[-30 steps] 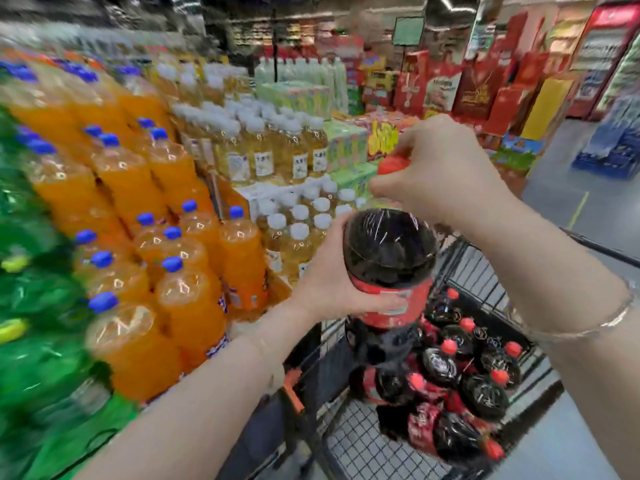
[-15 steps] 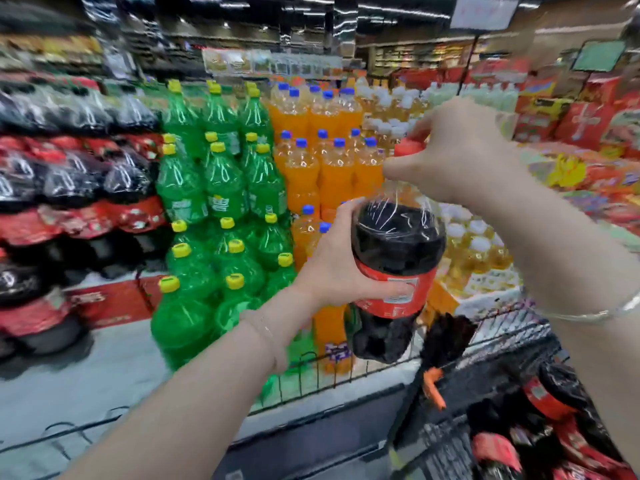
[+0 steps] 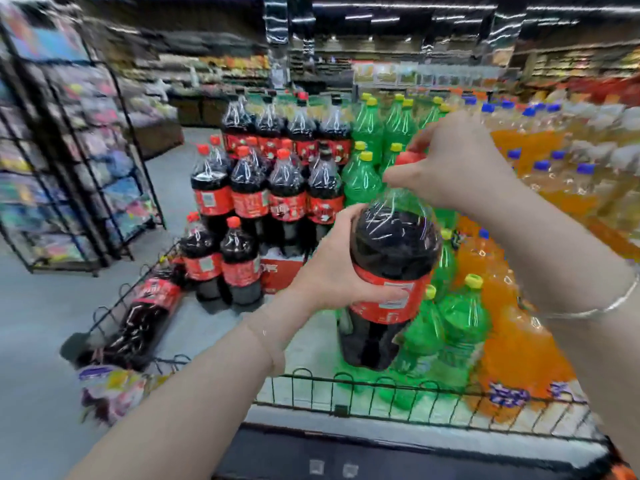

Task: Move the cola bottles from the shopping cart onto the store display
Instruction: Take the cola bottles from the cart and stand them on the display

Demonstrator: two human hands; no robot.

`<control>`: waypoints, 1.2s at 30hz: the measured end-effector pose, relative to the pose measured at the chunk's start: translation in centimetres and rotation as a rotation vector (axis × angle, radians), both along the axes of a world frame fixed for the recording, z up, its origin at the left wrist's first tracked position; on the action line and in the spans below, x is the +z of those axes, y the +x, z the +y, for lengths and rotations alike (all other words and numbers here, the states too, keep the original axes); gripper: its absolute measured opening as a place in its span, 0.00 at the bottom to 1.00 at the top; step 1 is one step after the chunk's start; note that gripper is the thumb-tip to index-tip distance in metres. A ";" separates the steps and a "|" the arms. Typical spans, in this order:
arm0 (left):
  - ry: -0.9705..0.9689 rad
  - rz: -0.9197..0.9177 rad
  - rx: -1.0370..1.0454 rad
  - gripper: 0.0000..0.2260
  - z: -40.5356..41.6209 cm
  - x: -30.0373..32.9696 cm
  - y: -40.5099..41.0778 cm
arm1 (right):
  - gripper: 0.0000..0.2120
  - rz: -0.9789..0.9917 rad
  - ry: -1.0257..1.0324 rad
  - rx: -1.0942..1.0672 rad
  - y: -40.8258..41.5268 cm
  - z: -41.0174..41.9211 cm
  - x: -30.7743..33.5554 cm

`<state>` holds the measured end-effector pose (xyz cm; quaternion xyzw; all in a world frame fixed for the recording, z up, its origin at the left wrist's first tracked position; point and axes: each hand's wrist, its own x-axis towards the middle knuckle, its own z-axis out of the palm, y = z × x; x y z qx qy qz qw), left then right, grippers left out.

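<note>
Head view, single entry. Item: one large cola bottle (image 3: 389, 271), dark fill, red label, red cap, held upright in the air above the display platform (image 3: 214, 327), in front of the green bottles (image 3: 446, 327) and to the right of the stacked cola bottles (image 3: 263, 188). Left hand (image 3: 341, 271): wrapped around the bottle's left side at the top edge of the label, thumb across the front, fingers closed on the body; judged to carry the weight and steady the wide part. Right hand (image 3: 453, 161): closed down over the neck and cap, fingertips pinching just under the cap; judged to keep the tall bottle from tipping as it travels. Two-handed hold suits a heavy, full container. Stacked cola bottles: tiers stepping back and upward, with two standing on the platform at the front-left of the stack; one more cola bottle lies on its side (image 3: 145, 313) against the wire rail (image 3: 381, 386) left of those. Bare platform lies directly left of the held bottle, a likely set-down spot. Orange bottles (image 3: 519, 341): right of the green ones. Shopping cart: not visible. Background blurred.
</note>
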<state>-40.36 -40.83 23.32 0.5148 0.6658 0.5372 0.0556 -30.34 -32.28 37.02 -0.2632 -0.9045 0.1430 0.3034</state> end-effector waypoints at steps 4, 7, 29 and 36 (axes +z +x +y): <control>-0.033 -0.004 0.130 0.42 -3.4 -0.3 -3.7 | 0.13 -0.028 -0.011 0.121 -4.9 -1.8 -0.4; -0.066 -0.016 0.188 0.44 -5.0 -1.2 -6.7 | 0.14 -0.042 -0.003 0.190 -8.7 -2.5 -1.5; -0.426 -0.108 0.401 0.47 -1.9 -9.3 -22.1 | 0.15 -0.286 -0.100 0.387 -28.5 2.4 -11.9; -0.520 -0.047 0.354 0.46 -0.7 -11.9 -26.8 | 0.13 -0.325 -0.157 0.283 -32.3 3.5 -15.5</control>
